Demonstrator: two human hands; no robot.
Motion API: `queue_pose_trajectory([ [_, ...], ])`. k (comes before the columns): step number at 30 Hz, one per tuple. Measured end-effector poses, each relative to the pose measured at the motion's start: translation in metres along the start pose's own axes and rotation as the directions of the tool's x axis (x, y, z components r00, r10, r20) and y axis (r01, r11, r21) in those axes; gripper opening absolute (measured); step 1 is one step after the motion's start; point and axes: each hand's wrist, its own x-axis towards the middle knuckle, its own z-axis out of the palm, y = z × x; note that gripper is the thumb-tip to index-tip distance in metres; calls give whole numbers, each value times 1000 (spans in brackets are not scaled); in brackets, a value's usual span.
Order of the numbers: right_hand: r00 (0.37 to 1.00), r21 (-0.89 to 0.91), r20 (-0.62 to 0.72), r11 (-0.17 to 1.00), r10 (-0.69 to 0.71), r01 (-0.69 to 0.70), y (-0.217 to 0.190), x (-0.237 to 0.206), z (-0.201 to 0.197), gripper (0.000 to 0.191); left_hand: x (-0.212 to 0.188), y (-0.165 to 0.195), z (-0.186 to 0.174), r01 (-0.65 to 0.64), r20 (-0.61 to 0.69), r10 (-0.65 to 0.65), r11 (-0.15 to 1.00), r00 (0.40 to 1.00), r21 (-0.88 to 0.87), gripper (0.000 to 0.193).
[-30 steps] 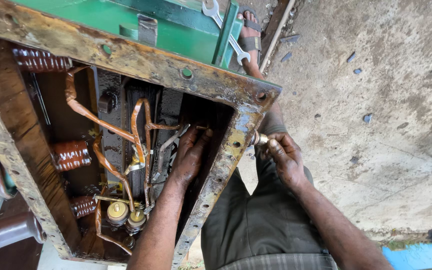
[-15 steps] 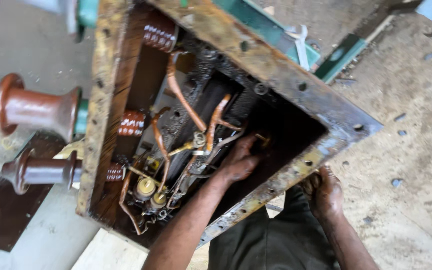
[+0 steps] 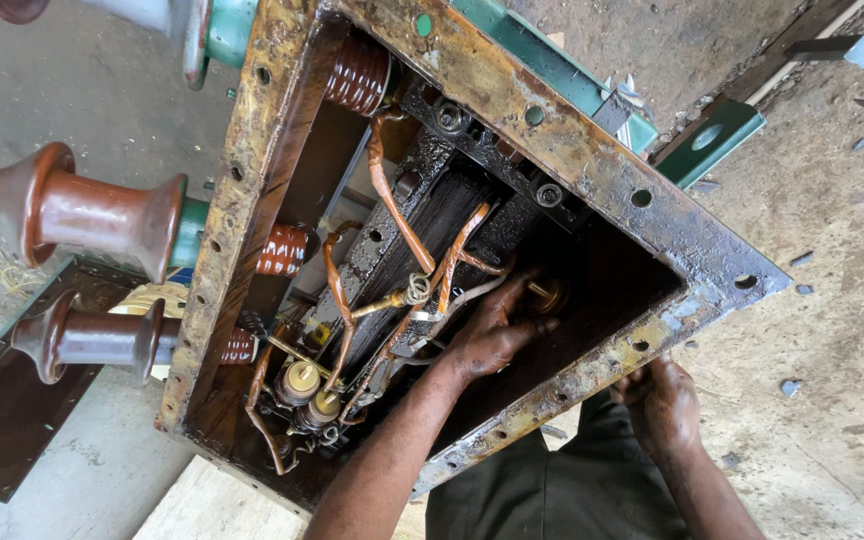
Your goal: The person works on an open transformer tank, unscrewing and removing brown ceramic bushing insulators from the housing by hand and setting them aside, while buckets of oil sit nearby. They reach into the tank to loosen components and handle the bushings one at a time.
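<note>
Nearest the camera: the right hand (image 3: 664, 405) is outside the tank, curled over the underside of the near flange (image 3: 592, 372). Whether it pinches a nut or tool there cannot be told, since the fingers are hidden behind the rim.

Left hand (image 3: 492, 335) is reached down inside the open transformer tank (image 3: 252, 200), fingers half-closed around a brass stud fitting (image 3: 544, 295) on the inner near-right wall. Looks like a grip on the fitting, with thumb and fingers wrapped about it.

Status, as a judgement: the two hands sit on opposite sides of the same wall, so one through-wall terminal is being worked, inside and outside at once. Top cover is off, and the flange bolt holes (image 3: 640, 198) are all empty. Core and windings (image 3: 432, 215) sit in place, dark and oily. Copper leads (image 3: 392, 200) are routed and wrapped, and one joins a bolted connector (image 3: 414, 290) mid-tank. Two brass terminals (image 3: 302, 380) at near left seem fitted.

Further left, three brown porcelain bushings (image 3: 72, 210) stick out through the far-left wall, already mounted. What remains: this fitting and closing the tank.

Far side: green steel frame (image 3: 707, 140), bare concrete floor (image 3: 832, 250).
</note>
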Motion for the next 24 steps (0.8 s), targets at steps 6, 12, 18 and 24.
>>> queue_pose_trajectory([
  [6,982,-69,139,988,-128,138,4,-4,-4,17,1,10,6,14,-23,-13,999,1000,40,66],
  [12,934,263,296,957,-200,122,7,3,2,47,-3,21,11,4,-133,50,925,990,380,56],
  [18,944,-89,197,954,-263,285,-9,-16,18,28,5,22,4,98,-13,-99,993,995,-62,60],
  [24,906,238,342,955,-250,174,5,0,13,45,7,14,8,137,-163,-104,968,981,211,57],
])
